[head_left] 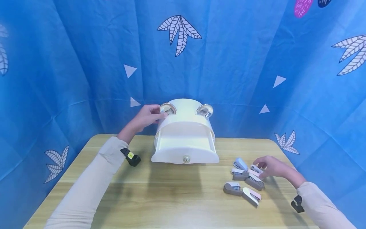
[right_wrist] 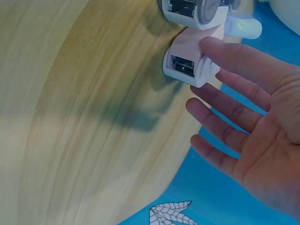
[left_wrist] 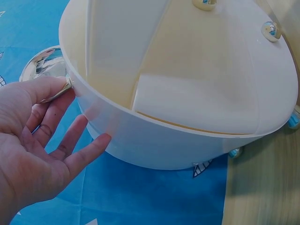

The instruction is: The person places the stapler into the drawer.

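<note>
White box (head_left: pixel 186 109), twelve o'clock, drawer (head_left: pixel 167 156) out. Left hand (head_left: pixel 144 117): pinching its shiny ear (head_left: pixel 168 108). Right hand (head_left: pixel 271 167): fingers parted, thumb touching pink stapler (right_wrist: pixel 187 47), four o'clock from box; no closed grip. Step, seemingly: picking up; next calls for pinching, lifting clear of other staplers (head_left: pixel 232 189).

Right hand (right_wrist: pixel 267 136) at pink stapler (right_wrist: pixel 188 46), white-and-grey stapler (right_wrist: pixel 199 16) alongside, wooden tabletop (right_wrist: pixel 70 112), blue cloth (right_wrist: pixel 197 183)

table: pale wood-grain top (head_left: pixel 128 197) | back, middle: white box (head_left: pixel 184 109) standing | right side: small staplers (head_left: pixel 239 175), loosely grouped
</note>
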Motion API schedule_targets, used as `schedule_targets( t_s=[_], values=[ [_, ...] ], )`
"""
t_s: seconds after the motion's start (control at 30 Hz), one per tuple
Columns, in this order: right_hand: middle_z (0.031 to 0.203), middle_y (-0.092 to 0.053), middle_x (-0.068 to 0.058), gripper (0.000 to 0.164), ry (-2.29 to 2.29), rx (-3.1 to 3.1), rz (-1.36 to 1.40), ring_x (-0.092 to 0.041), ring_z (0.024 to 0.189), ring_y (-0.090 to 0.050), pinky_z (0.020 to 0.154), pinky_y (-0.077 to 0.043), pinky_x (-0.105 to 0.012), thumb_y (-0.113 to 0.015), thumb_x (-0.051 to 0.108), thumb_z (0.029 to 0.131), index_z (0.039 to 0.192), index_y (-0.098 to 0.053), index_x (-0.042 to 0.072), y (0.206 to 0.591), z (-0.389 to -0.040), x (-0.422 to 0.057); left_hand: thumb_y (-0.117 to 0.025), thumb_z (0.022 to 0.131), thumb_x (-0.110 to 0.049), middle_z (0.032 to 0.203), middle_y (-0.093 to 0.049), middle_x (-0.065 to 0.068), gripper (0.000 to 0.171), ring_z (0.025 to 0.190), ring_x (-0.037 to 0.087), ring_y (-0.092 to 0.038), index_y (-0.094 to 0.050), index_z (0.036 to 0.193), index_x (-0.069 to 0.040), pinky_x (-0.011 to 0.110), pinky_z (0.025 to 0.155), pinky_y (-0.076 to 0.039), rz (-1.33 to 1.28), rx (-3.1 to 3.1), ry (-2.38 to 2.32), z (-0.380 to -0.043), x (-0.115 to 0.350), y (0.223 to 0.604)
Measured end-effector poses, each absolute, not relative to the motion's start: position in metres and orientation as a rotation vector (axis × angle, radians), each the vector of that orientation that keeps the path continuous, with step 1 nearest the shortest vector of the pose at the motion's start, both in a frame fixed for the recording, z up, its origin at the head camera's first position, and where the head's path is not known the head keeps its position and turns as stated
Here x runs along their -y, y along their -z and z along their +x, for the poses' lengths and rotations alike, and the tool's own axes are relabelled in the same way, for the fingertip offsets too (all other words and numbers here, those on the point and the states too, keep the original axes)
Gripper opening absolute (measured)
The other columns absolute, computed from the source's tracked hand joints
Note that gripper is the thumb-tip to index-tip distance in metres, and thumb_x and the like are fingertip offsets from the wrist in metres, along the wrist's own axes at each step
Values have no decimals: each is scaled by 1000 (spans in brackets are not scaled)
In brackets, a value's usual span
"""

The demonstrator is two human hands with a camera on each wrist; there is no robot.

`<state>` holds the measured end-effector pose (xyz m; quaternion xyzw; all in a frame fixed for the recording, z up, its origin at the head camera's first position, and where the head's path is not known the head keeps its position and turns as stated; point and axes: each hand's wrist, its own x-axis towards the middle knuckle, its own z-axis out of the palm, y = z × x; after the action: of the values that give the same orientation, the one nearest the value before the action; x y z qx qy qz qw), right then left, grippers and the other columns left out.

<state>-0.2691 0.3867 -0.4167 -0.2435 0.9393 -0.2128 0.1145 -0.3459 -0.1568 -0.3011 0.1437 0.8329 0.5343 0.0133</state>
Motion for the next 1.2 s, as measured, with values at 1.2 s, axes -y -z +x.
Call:
schedule_targets(
  t_s=[1.2],
  values=[
    [87,-75,-8,33,549,-2857,-681,-17,78,-66,67,-54,-26,-85,3,68,98,-73,-4,404,-275,-379,-69,99,-24,108,-70,18,25,113,36,-63,-68,113,-4,55,100,-55,461,-2594,-1678,-342,157,302]
  ],
)
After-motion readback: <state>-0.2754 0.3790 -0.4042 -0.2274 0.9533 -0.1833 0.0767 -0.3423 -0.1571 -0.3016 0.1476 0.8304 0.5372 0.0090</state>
